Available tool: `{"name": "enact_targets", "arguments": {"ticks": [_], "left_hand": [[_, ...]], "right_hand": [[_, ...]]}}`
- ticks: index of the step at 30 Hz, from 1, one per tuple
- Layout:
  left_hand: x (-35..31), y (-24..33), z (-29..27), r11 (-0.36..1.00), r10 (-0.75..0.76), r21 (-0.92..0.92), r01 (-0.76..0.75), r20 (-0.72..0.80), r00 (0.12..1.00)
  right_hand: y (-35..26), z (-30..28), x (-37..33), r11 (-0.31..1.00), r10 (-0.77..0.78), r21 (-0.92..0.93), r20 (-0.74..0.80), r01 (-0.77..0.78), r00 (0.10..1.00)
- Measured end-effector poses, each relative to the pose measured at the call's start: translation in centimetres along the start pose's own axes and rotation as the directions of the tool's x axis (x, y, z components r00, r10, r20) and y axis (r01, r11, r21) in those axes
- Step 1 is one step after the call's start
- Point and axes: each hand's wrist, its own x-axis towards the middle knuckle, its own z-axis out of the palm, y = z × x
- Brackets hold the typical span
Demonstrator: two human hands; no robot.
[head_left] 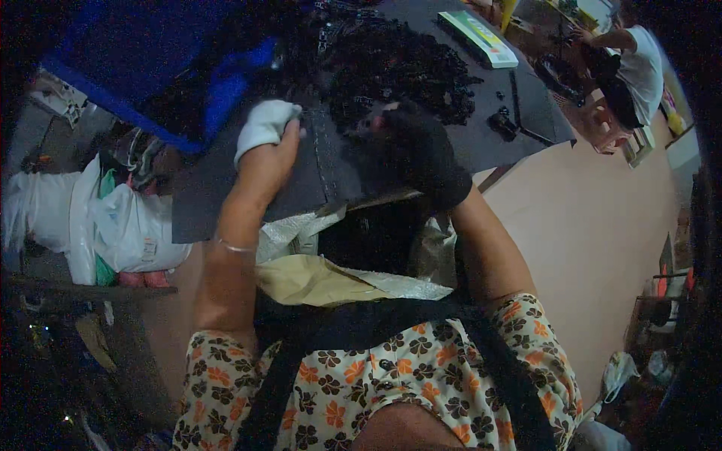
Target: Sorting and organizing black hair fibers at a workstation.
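Observation:
My left hand, in a white glove that leaves the thumb bare, is over the near left part of a dark tabletop. Its fingers are curled closed, and whatever they may hold is hidden. A black glove covers my right hand, which is at the near side of a heap of small black parts. Dark on dark, its fingers blur into the heap, so I cannot make out their pose or any hold. More small black pieces lie scattered toward the far edge.
Blue cloth spreads at the far left. A green and white box and a black rod lie at the table's right. White plastic bags stand left. Beyond the table, another person works beside a basket.

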Motion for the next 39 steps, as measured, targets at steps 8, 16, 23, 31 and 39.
{"name": "enact_targets", "arguments": {"ticks": [8, 16, 23, 31, 39], "left_hand": [[-2.5, 4.1, -0.8, 0.127, -0.427, -0.788, 0.602, 0.504, 0.750], [-3.1, 5.1, -1.7, -0.117, -0.277, -0.771, 0.627, 0.631, 0.724], [-3.2, 6.7, -2.3, 0.205, -0.346, -0.747, 0.633, 0.549, 0.761], [-3.8, 6.9, -2.6, 0.352, -0.325, -0.736, 0.579, 0.484, 0.813], [-4.6, 6.4, -1.0, 0.963, 0.131, -0.239, -0.124, 0.012, 0.991]], "right_hand": [[-1.1, 1.6, -1.2, 0.848, 0.095, 0.525, -0.023, -0.069, 0.995], [-1.1, 2.0, -1.7, 0.927, -0.209, 0.293, -0.117, 0.234, 0.971], [-2.3, 0.7, -1.6, 0.953, -0.295, 0.072, -0.008, 0.295, 0.956], [-1.7, 1.5, -1.6, 0.914, -0.393, 0.086, -0.051, 0.396, 0.918], [-3.3, 3.7, -1.7, 0.702, 0.326, 0.628, 0.135, -0.335, 0.936]]}}
